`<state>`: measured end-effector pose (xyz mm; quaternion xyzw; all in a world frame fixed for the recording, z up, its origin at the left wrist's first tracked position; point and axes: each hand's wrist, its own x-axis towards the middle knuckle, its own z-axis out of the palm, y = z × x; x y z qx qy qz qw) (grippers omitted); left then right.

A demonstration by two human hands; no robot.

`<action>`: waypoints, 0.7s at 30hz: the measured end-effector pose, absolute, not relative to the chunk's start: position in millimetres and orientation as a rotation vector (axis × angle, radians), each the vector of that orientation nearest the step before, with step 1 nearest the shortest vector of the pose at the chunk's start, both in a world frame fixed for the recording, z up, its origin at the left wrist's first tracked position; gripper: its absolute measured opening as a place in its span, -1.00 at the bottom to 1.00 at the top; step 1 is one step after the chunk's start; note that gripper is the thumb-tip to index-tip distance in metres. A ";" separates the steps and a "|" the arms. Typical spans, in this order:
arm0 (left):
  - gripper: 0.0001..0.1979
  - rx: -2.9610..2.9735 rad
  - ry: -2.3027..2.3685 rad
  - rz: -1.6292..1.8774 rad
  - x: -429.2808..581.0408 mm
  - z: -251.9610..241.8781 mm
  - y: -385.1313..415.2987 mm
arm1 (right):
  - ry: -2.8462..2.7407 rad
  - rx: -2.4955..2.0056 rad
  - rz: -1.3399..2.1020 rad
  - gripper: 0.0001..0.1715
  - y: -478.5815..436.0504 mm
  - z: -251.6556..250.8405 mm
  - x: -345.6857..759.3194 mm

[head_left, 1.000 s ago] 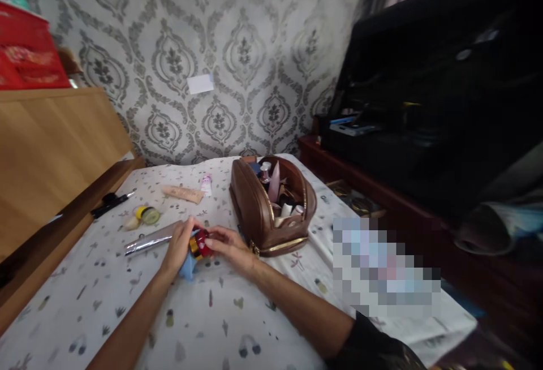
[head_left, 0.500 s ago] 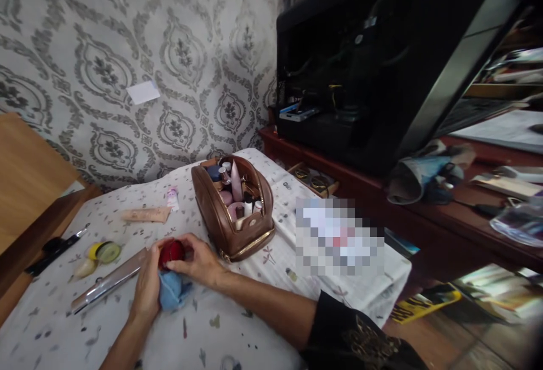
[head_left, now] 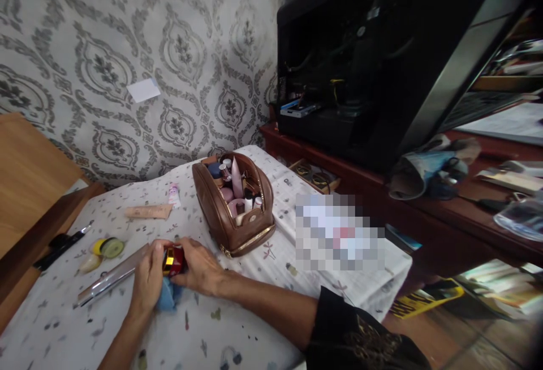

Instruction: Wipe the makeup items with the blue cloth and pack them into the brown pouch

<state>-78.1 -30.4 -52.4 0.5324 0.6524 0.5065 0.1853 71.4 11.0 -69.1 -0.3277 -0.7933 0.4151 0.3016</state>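
Observation:
A small glossy red container with a shiny gold part is between my two hands, low over the cloth-covered table. My left hand closes round its left side, with a blue cloth hanging beneath the palm. From the right, the fingers of my right hand grip the same container. Beside my left hand lies a long silver case. An unzipped brown toiletry bag, filled with several bottles and tubes, stands just beyond my right hand.
On the left lie a beige tube, a small white-pink tube, a yellow-lidded round jar and a black item. A blurred-out item is on the right. A large television stands on the dark red cabinet.
The red container has turned, so a gold part now shows. My right hand has shifted slightly, with its fingers lower along the container's right side.

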 end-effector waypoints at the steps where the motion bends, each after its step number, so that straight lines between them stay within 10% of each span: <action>1: -0.41 1.509 1.835 1.433 -78.9 -51.7 -30.5 | -2.137 -0.870 1.092 -0.27 10.1 -68.9 71.6; 21: -0.52 0.698 1.464 1.446 -64.1 -41.6 -25.7 | -1.953 -0.652 1.150 -0.05 11.1 -64.9 72.0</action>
